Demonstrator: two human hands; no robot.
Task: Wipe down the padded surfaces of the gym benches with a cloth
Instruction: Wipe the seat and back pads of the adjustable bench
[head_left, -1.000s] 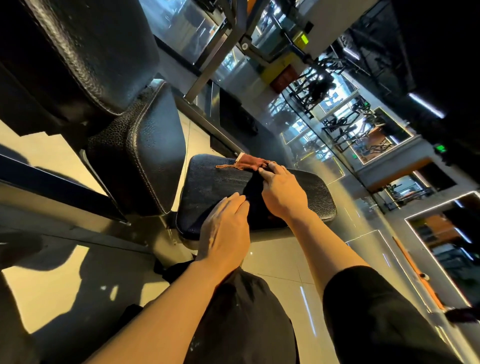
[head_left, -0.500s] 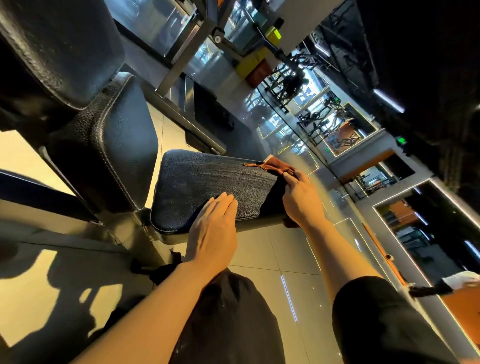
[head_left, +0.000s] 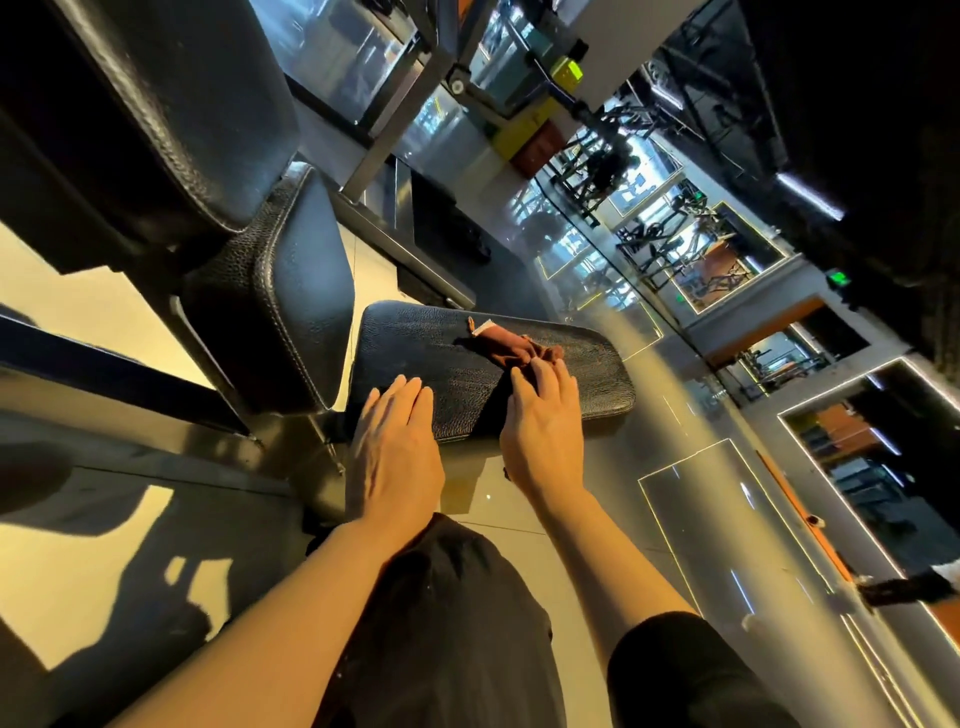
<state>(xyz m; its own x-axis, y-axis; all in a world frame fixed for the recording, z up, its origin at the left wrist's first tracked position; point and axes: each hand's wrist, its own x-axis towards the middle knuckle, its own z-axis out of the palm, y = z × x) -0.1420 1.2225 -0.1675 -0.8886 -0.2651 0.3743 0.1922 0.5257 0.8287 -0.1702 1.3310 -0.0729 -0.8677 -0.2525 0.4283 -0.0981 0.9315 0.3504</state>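
Nearest to us, at the bottom of the frame, our two bare forearms reach up from a dark knee toward the middle of the picture. Our left hand (head_left: 395, 447) lies flat with its fingers straight and close together, resting on the near edge of the seat pad (head_left: 426, 343) just left of centre; we judge it is there to steady us, and it would do well to keep pressing lightly so the pad does not rock. Our right hand (head_left: 543, 421), a little right of centre, has its fingers laid forward onto the cloth (head_left: 511, 345), pressing it down against the pad; whether the fingertips also pinch a fold we cannot tell. To wipe well, we think we should spread the cloth out under the palm, since it is bunched into a narrow rumpled strip and covers little, then draw it in long overlapping strokes across the pad, taking in the rounded edges and the stitched seam. The cloth is reddish-brown and soft-looking, with a small tag at its upper left end, lying slantwise on the far half of the pad. The pad itself is black, grained like leather and faintly streaked. Beyond it, at left of centre, stands the tilted back pad (head_left: 291, 291), not yet reached by the cloth, and farther off, upper right, dim gym machines
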